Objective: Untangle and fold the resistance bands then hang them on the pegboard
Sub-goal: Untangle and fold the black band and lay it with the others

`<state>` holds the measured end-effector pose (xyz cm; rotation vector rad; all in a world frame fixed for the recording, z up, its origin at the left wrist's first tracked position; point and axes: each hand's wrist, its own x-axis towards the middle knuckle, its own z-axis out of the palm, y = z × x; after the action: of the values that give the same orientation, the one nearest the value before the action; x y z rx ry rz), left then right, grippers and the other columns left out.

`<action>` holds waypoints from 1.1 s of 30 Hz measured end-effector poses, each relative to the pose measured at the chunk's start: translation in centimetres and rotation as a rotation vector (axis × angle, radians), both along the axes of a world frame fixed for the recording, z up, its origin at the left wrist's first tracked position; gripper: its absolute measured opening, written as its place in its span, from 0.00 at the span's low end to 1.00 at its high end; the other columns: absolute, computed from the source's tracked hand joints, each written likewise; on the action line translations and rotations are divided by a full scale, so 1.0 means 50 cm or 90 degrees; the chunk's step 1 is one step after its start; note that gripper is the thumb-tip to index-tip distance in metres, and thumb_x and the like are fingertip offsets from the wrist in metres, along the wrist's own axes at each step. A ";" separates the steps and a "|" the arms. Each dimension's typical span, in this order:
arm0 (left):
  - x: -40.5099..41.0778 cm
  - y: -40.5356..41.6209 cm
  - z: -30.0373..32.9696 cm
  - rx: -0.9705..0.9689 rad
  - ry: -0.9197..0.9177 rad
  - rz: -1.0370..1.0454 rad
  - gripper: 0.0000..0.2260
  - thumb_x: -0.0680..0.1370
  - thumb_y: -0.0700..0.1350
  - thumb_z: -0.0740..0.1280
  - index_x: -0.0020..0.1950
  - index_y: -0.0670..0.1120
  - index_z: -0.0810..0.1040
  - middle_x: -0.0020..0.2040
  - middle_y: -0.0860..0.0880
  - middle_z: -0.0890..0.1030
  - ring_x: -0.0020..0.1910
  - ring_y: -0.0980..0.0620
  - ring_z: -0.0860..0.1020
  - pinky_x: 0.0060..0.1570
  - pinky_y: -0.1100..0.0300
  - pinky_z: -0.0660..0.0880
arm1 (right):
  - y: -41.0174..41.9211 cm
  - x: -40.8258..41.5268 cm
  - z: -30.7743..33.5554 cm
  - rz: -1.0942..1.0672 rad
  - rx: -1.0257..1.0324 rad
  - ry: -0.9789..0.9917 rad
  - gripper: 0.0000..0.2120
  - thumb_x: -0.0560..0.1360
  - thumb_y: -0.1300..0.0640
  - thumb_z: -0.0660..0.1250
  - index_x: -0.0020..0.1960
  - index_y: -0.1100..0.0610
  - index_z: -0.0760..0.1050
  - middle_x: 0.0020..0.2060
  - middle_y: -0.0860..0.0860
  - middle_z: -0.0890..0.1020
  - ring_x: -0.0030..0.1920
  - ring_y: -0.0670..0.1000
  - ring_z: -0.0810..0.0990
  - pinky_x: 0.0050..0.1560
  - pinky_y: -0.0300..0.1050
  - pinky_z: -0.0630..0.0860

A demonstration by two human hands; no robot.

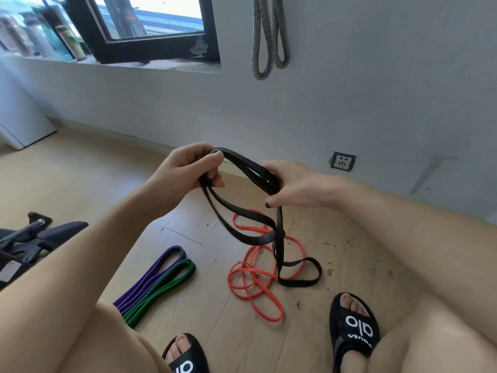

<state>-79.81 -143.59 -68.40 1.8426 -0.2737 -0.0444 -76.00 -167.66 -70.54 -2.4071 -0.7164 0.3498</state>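
Note:
A black resistance band (243, 230) hangs in loops between my two hands above the floor. My left hand (188, 168) grips one bend of it with curled fingers and thumb. My right hand (290, 184) pinches several strands bunched together. One black loop trails down onto the floor at my right foot. Under it lies a tangled orange band (252, 275). A purple band (150, 278) and a green band (161, 292) lie folded side by side on the floor at the left. No pegboard is in view.
A grey braided rope (269, 36) hangs in loops on the wall above. A wall socket (343, 161) sits low on the wall. Black equipment (29, 240) stands at the left. My sandalled feet (355, 327) are on the wooden floor.

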 end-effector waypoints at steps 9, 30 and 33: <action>0.014 0.050 -0.054 0.477 0.190 -0.149 0.05 0.81 0.48 0.69 0.50 0.47 0.80 0.42 0.50 0.85 0.45 0.47 0.83 0.48 0.55 0.78 | -0.017 0.009 0.024 -0.026 0.008 -0.105 0.11 0.75 0.59 0.71 0.56 0.51 0.75 0.48 0.47 0.81 0.48 0.48 0.81 0.50 0.48 0.81; -0.015 0.023 0.029 0.020 0.015 -0.025 0.08 0.76 0.42 0.71 0.51 0.39 0.79 0.35 0.47 0.79 0.34 0.47 0.81 0.47 0.50 0.83 | -0.061 0.015 -0.058 -0.004 -0.201 0.048 0.13 0.70 0.61 0.72 0.53 0.53 0.75 0.47 0.53 0.80 0.50 0.55 0.80 0.50 0.55 0.80; -0.015 0.075 0.006 0.145 0.101 -0.070 0.14 0.71 0.43 0.77 0.51 0.38 0.79 0.38 0.44 0.83 0.38 0.46 0.84 0.46 0.53 0.83 | -0.088 0.032 -0.050 -0.063 -0.162 0.021 0.11 0.71 0.59 0.74 0.51 0.53 0.75 0.45 0.53 0.81 0.47 0.56 0.80 0.46 0.51 0.76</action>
<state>-80.56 -139.81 -68.08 2.0351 -0.2663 -0.3081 -74.40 -172.04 -73.03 -2.6585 -0.5627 0.4635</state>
